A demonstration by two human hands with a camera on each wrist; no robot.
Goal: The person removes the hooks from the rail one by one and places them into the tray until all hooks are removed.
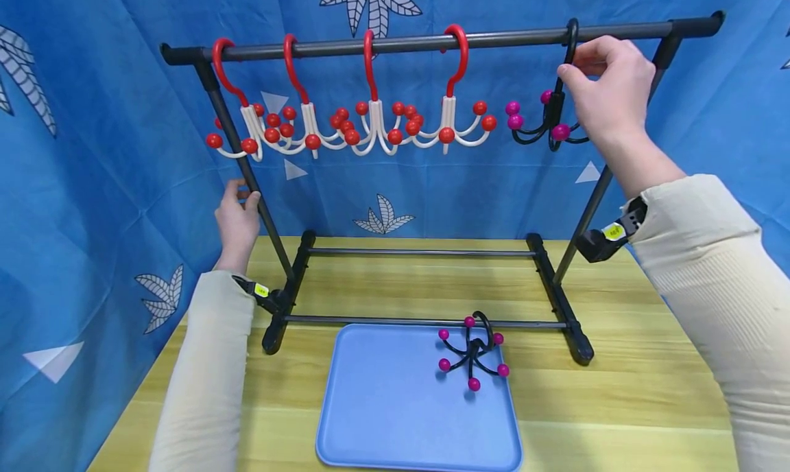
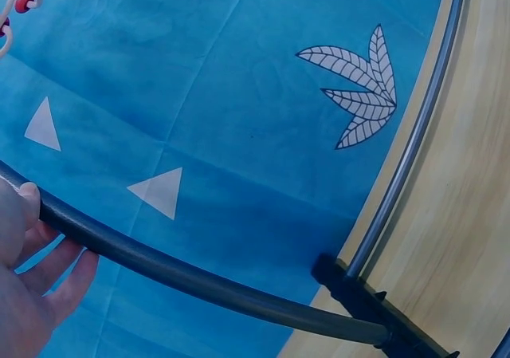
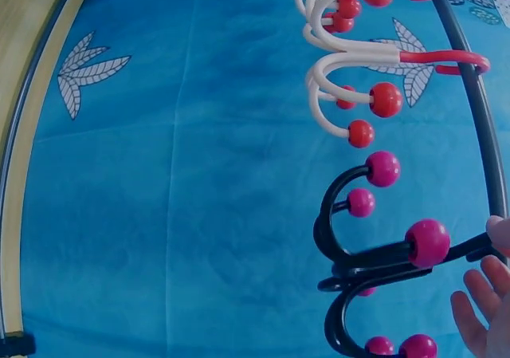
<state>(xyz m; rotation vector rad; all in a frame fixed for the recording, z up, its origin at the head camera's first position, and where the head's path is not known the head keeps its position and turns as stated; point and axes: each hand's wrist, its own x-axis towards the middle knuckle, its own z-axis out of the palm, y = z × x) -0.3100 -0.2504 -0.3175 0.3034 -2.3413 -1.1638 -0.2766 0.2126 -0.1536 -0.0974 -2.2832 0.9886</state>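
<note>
Four-way cluster of red-and-white multi-arm hooks aside, my right hand (image 1: 614, 91) is at the upper right in the head view, its thumb and fingers pinching the stem of a black hook hanger (image 1: 555, 112) with magenta balls. That hanger's hook loops over the top bar (image 1: 518, 40) of a dark rack. My left hand (image 1: 237, 221) holds the rack's left post (image 2: 175, 266), thumb on one side and fingers on the other. A second black hook hanger (image 1: 474, 348) lies on a blue tray (image 1: 395, 417). Several white hook hangers (image 1: 376, 125) with red hooks and balls hang along the bar.
The rack's feet (image 1: 558, 300) stand on a wood-grain table (image 1: 629, 403), joined by two low crossbars (image 1: 426, 252). The tray lies at the rack's front crossbar. A blue curtain (image 1: 395, 197) with leaf prints hangs behind and to the left.
</note>
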